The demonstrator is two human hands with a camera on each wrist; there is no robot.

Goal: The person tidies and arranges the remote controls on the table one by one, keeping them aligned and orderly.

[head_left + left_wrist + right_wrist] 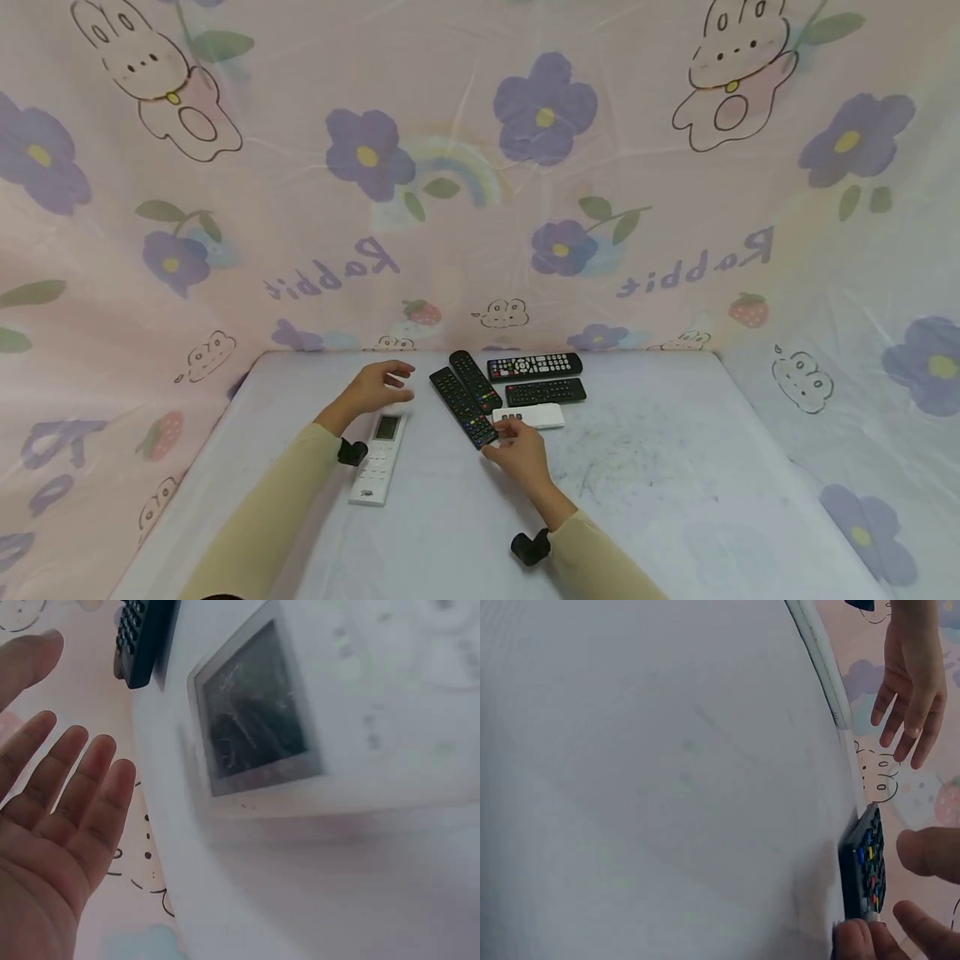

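My left hand (pixel 375 387) hovers near the top end of a white air-conditioner remote (pixel 378 467) with a grey screen, fingers extended and apart from it. The left wrist view shows that palm (pixel 45 877) with nothing in it. At the lower end of a slanting black remote (pixel 461 404) is my right hand (pixel 525 458). Its fingertips (pixel 853 941) lie low beside the black remote (pixel 864 862), by the left end of a small white remote (pixel 543 415); its thumb (pixel 930 851) stands off. Exact contact is partly hidden.
A second slanting black remote (pixel 474 379) lies alongside the first. Two more black remotes, one longer (pixel 534 367) and one shorter (pixel 546 392), lie crosswise above the small white one. The white table (pixel 660 517) ends at a patterned curtain (pixel 465 275).
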